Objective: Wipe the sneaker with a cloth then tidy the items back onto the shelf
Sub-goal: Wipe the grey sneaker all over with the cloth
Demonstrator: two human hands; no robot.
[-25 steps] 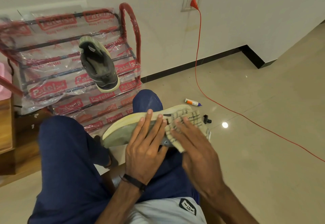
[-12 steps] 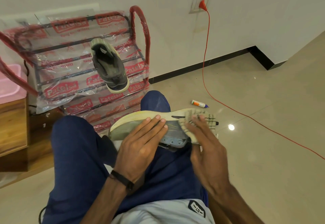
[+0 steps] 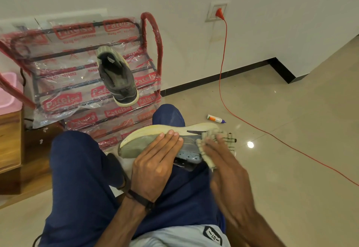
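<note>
Cloth [image 3: 215, 140] slid further toward sneaker [image 3: 155, 140] right end. Right hand [image 3: 219, 155] presses it flat-fingered; left hand [image 3: 155, 161] pins sneaker on lap, long axis left-right. I'd stroke back leftward.

The floor [image 3: 291, 169] is glossy polished tile that mirrors a lamp. The shelf [image 3: 87, 83] is dark metal rod wrapped in clear, crinkled plastic film with red print. The sneaker [image 3: 147, 138] has a matt foam sole; the cloth [image 3: 206, 149] looks knitted and rough. A wooden cabinet [image 3: 9, 140] shows smooth grain.
</note>
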